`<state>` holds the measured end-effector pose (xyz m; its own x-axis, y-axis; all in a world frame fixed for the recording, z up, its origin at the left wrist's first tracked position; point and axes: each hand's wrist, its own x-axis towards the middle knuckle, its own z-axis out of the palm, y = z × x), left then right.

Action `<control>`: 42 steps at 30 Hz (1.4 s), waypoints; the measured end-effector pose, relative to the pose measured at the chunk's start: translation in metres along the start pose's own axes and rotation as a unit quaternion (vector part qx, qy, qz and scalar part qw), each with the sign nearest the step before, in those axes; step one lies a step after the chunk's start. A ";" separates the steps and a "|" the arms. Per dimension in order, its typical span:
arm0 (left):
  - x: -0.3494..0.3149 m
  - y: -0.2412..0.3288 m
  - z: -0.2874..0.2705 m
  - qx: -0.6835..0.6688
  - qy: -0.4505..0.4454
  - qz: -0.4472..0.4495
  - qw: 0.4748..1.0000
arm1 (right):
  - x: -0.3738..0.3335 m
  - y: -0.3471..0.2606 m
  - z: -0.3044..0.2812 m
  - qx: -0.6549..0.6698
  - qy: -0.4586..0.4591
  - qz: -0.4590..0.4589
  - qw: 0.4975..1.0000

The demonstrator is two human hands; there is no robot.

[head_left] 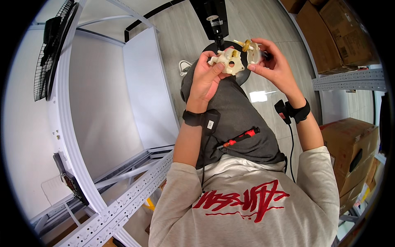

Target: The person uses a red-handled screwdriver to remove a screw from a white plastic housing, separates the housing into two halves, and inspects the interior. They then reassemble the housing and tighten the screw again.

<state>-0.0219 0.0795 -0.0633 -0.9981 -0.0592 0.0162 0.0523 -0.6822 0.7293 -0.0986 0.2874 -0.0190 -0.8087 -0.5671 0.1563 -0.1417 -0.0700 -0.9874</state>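
Note:
A cream plastic housing (233,65) with a round dark hole and stubby projections is gripped in my left hand (204,79), the thumb pressing on its face. My right hand (272,66) pinches a second cream plastic part (254,55) between thumb and fingers. A yellowish gear on a pale shaft (246,45) sits at the upper left of that second part, and a dark piece shows behind it, partly covered by my fingers. The two parts are close together, with a narrow gap between them. On my lap lies a red and black screwdriver (240,138), tip toward the left.
A round black base with a black upright (219,33) stands just beyond my hands. White metal shelving (131,181) fills the left, with a black wire grille (41,74) there. Cardboard boxes (349,144) are stacked at right. Cables (292,152) hang from both wrist straps.

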 end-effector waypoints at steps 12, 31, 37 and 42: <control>-0.001 0.000 -0.004 -0.005 0.026 0.013 1.000 | -0.001 -0.002 0.000 0.015 0.006 0.000 1.000; -0.001 0.000 -0.004 -0.007 0.035 0.023 0.999 | -0.002 0.000 -0.001 0.009 0.012 -0.001 1.000; 0.000 0.002 0.003 0.002 0.043 0.030 0.999 | -0.002 0.003 -0.002 0.003 0.013 -0.005 1.000; 0.001 0.002 -0.001 0.002 0.034 0.025 0.999 | -0.002 0.004 -0.002 -0.005 0.014 -0.008 1.000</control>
<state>-0.0224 0.0780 -0.0625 -0.9898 -0.1423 0.0070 0.1022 -0.6747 0.7310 -0.0988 0.2894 -0.0232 -0.8218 -0.5429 0.1731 -0.1605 -0.0709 -0.9845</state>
